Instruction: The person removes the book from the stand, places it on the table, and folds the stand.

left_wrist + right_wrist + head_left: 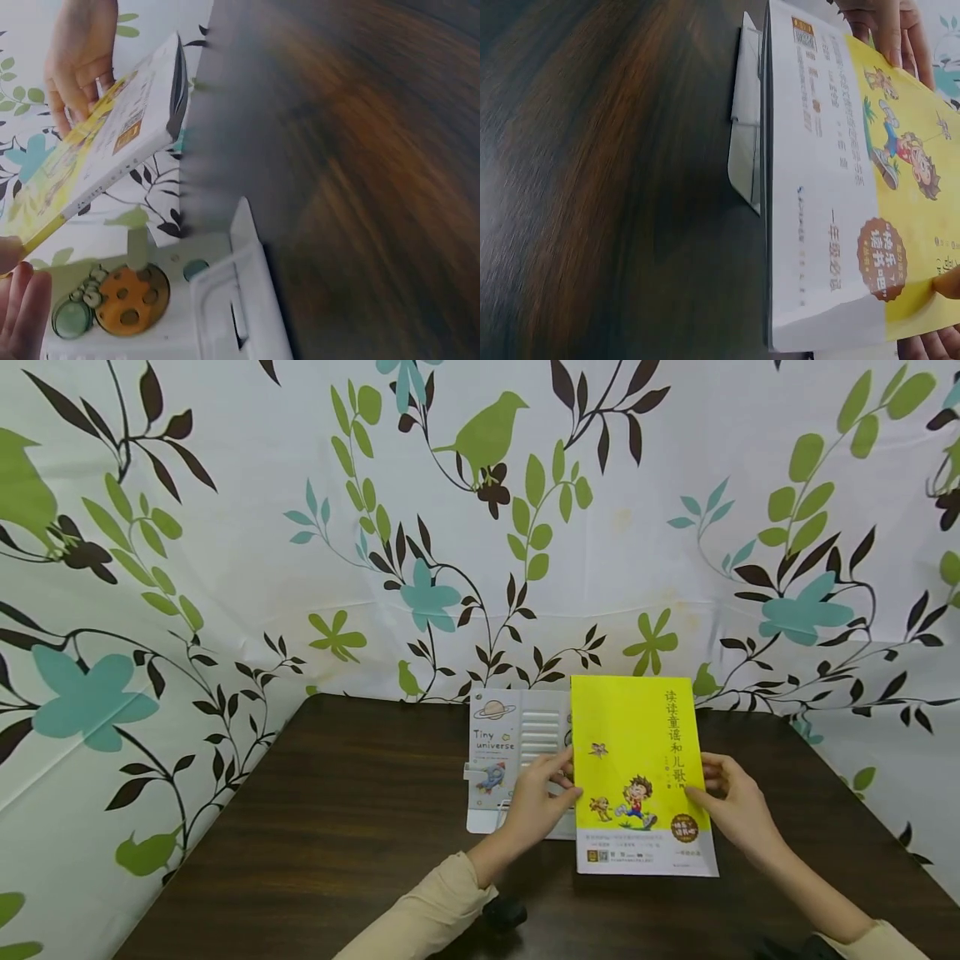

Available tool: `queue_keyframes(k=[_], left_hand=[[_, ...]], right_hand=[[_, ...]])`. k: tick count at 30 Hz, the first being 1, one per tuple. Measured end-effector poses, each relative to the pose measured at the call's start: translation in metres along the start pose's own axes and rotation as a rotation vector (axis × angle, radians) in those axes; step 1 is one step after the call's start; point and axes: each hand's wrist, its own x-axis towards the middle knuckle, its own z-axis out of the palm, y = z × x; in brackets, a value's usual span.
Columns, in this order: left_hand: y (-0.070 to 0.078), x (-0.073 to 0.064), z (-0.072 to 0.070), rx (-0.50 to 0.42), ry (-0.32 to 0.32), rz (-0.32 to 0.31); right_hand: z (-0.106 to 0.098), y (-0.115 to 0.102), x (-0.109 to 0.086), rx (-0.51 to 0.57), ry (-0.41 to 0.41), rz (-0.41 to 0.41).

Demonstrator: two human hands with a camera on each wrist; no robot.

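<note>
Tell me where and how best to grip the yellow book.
Likely best: pinch the yellow book by its long edges, from left and right; it is thin and flat, and the left hand and right hand hold it there.

Two hands are in view, one left hand (pixel 536 797) and one right hand (pixel 738 810), with two pale sleeves (pixel 427 902). There is one yellow-and-white book (pixel 637 735), whose cover shows one running boy (pixel 637 802), one dog (pixel 600 809), one round brown badge (pixel 684 828) and one QR code (pixel 603 857). One white stand (pixel 491 818) bears, in the head view, one ringed planet (pixel 494 710) and one rocket (pixel 492 777). There is one dark table (pixel 360 793) and one patterned cloth (pixel 247 435), with two green star-shaped flowers (pixel 337 636) visible from the head camera.
</note>
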Motion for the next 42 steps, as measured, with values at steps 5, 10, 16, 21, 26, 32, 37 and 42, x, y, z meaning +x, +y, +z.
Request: queue_keyframes(k=[5, 10, 16, 21, 26, 32, 37, 42], left_hand=[[0.012, 0.004, 0.009, -0.04, -0.03, -0.027], [0.034, 0.004, 0.011, -0.085, -0.093, -0.073], [0.034, 0.003, 0.021, -0.081, -0.111, -0.081], [0.008, 0.001, 0.037, -0.109, -0.131, -0.097], [-0.004, 0.001, 0.045, -0.123, -0.155, -0.151], [-0.006, 0.002, 0.047, -0.122, -0.157, -0.176], [-0.008, 0.001, 0.052, -0.136, -0.156, -0.173], [-0.01, -0.001, 0.058, -0.164, -0.148, -0.209]], right_hand=[[0.0, 0.063, 0.005, -0.012, -0.046, 0.065], [-0.005, 0.087, 0.005, -0.04, -0.142, 0.163], [-0.024, 0.035, -0.011, -0.038, -0.24, 0.234], [-0.03, 0.021, -0.018, -0.073, -0.25, 0.265], [-0.032, 0.024, -0.02, -0.011, -0.279, 0.333], [-0.036, 0.022, -0.021, 0.08, -0.323, 0.408], [-0.034, 0.046, -0.019, 0.083, -0.295, 0.409], [-0.031, 0.081, -0.015, 0.079, -0.27, 0.382]])
